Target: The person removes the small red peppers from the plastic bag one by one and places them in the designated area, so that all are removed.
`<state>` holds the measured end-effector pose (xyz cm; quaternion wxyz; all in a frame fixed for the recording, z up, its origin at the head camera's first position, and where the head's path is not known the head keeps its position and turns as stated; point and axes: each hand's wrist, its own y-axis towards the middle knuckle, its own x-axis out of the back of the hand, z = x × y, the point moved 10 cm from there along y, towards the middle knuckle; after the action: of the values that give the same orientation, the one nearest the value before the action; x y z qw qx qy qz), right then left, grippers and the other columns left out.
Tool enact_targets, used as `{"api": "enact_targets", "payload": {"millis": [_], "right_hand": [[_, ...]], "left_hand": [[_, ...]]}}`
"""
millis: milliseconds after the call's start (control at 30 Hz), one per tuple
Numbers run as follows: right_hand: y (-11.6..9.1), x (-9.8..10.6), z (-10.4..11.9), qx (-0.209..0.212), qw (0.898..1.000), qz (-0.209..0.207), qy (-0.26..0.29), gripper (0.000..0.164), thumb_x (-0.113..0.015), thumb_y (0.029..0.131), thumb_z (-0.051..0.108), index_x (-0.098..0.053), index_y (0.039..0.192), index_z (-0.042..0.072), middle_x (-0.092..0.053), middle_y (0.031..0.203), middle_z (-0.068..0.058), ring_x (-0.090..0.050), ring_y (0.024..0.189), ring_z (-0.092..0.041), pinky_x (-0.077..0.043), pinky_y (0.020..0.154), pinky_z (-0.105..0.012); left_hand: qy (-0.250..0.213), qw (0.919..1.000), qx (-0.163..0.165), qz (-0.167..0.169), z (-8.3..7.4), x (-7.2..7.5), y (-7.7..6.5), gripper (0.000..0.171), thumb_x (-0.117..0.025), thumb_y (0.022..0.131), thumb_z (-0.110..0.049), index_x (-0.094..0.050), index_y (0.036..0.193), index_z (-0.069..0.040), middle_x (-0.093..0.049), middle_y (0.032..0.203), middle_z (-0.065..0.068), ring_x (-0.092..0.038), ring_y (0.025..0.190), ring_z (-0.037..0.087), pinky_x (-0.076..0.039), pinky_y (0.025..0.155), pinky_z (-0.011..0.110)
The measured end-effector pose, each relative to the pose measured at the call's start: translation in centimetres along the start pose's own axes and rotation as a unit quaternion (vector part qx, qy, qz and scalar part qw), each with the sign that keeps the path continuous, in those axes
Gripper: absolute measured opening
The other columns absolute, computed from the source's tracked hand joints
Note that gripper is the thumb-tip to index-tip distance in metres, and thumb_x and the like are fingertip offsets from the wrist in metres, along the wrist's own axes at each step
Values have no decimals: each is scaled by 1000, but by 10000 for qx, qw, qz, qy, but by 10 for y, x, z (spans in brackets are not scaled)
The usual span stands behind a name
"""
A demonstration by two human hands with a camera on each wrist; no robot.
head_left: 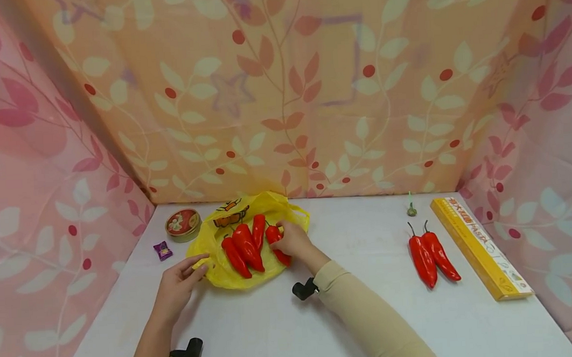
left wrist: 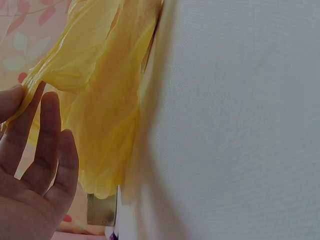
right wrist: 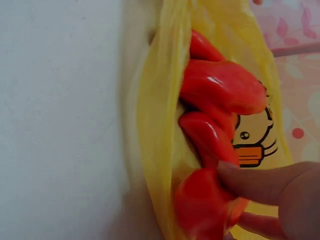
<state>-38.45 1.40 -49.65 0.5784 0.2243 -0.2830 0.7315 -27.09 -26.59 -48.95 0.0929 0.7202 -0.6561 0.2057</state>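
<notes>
A yellow plastic bag [head_left: 268, 203] lies opened out at the back left of the table, with several red peppers [head_left: 247, 248] in it. Between thumb and index finger my left hand [head_left: 175, 287] pinches the bag's near left edge, and in the left wrist view the other fingers of that hand [left wrist: 37, 170] stand apart from the film. My right hand [head_left: 296, 240] reaches into the bag's right side and grips a red pepper [head_left: 282, 257] there. In the right wrist view its thumb presses on the held pepper [right wrist: 202, 202], beside the other peppers.
Left of the bag are a round tin [head_left: 183, 225] and a purple wrapped candy [head_left: 163, 250]. To the right lie two red peppers [head_left: 423, 260], a small green stem-like piece [head_left: 411, 211] and a yellow pasta box [head_left: 481, 249]. Patterned cloth walls [head_left: 281, 92] enclose the table.
</notes>
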Motion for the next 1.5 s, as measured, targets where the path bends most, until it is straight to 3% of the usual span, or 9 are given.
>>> {"api": "enact_targets", "payload": {"millis": [367, 767, 1300, 1500], "right_hand": [[-21, 23, 10, 296, 9988, 79, 381, 61, -81, 86, 29, -57, 139, 12, -65, 113, -13, -62, 95, -25, -62, 74, -34], [-50, 54, 8, 674, 9967, -124, 436, 58, -80, 86, 33, -60, 140, 21, -66, 111, -10, -63, 95, -24, -61, 67, -31], [-79, 98, -23, 548, 9954, -724, 310, 59, -82, 85, 31, -59, 139, 23, -66, 106, -5, -63, 92, -22, -60, 63, -29], [-90, 116, -44, 337, 9947, -954, 193, 61, -82, 85, 32, -58, 140, 26, -66, 112, -6, -62, 96, -23, -61, 66, -32]], "left_hand": [[36, 10000, 51, 52, 0, -3, 0, 45, -63, 99, -41, -62, 139, -19, -64, 138, 11, -64, 116, 18, -54, 98, 28], [-55, 9999, 77, 79, 0, -3, 0, 45, -63, 99, -39, -61, 140, -18, -64, 137, 10, -65, 109, 12, -54, 97, 27], [-23, 10000, -24, 61, -2, -5, 1, 43, -64, 100, -36, -62, 139, -16, -67, 134, 11, -65, 107, 8, -55, 93, 20], [-42, 10000, 21, 80, -3, -7, 0, 45, -64, 100, -36, -61, 139, -16, -65, 137, 12, -66, 114, 14, -54, 97, 27]]}}
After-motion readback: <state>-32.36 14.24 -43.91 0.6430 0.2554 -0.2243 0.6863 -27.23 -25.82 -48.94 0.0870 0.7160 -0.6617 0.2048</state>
